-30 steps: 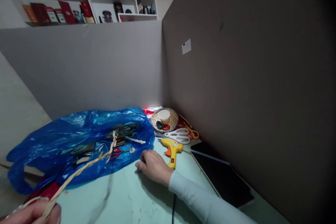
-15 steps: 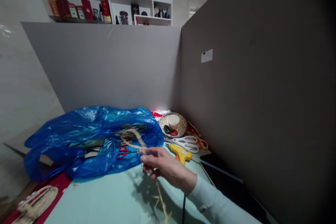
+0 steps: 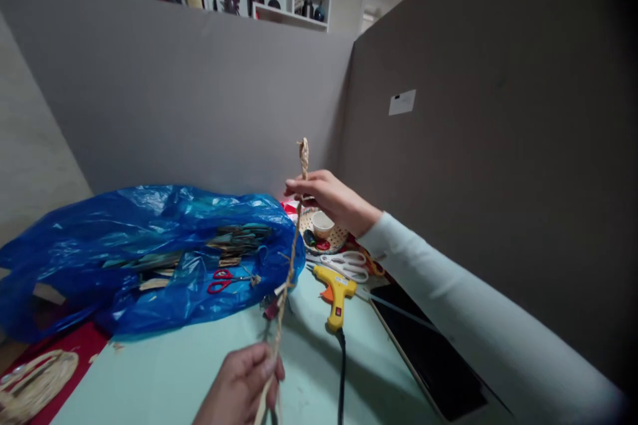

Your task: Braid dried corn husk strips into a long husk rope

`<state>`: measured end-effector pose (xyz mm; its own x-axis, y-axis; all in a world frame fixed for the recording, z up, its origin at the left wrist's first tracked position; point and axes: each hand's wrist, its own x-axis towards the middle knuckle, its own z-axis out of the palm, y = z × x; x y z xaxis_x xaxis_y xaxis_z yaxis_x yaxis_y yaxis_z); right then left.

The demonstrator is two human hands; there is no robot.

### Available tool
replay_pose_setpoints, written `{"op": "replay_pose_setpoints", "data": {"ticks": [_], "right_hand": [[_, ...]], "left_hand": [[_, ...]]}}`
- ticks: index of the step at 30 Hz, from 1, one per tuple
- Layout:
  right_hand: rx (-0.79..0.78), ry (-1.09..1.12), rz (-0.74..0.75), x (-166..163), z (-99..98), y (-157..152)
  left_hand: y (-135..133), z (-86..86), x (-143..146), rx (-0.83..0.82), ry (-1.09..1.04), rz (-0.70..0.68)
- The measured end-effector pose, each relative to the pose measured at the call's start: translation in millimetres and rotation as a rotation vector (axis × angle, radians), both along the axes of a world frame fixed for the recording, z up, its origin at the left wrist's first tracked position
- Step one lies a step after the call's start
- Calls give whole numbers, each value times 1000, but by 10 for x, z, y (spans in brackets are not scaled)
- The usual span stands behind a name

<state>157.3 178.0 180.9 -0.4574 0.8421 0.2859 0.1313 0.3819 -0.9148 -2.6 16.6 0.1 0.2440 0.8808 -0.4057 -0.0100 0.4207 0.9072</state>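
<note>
A thin braided straw cord point(image 3: 290, 264) runs steeply upward between my two hands above the pale green tabletop. My right hand point(image 3: 329, 198) is raised and pinches the cord near its top, where a thicker plaited end stands above the fingers. Lower down, near the bottom edge, my left hand point(image 3: 246, 382) is closed round the same cord, and loose strands hang below it. Short stray fibres stick out along the cord. Behind it lie red-handled scissors point(image 3: 226, 279) on a blue plastic bag point(image 3: 164, 212). A yellow glue gun point(image 3: 336, 292) rests right of the cord.
Bundles of dried leaves point(image 3: 236, 242) lie on the bag. A woven tray point(image 3: 339, 239) with a white cup point(image 3: 323, 224) and white-handled scissors point(image 3: 349, 264) sit behind the glue gun. A black panel point(image 3: 428, 352) lies right; a straw coil point(image 3: 42, 382) left. Grey partitions point(image 3: 174, 99) enclose the table.
My right hand has risen, drawing the cord upright; its curled end is now above the fingers. My left hand has come into view, holding the cord lower down. The view has tilted down slightly.
</note>
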Motion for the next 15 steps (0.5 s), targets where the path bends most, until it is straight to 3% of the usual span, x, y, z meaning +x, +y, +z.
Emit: {"op": "replay_pose_setpoints", "data": {"ticks": [4,11,15], "right_hand": [[-24,33,20,-125,60,377],[100,112,145,-442,248,606],[176,-54,-73,-669,64,959]], "left_hand": [[147,-128,6,-35,-34,172],[239,-130,33,-117,-32,316],[269,-97,26,-140,-39,325]]}}
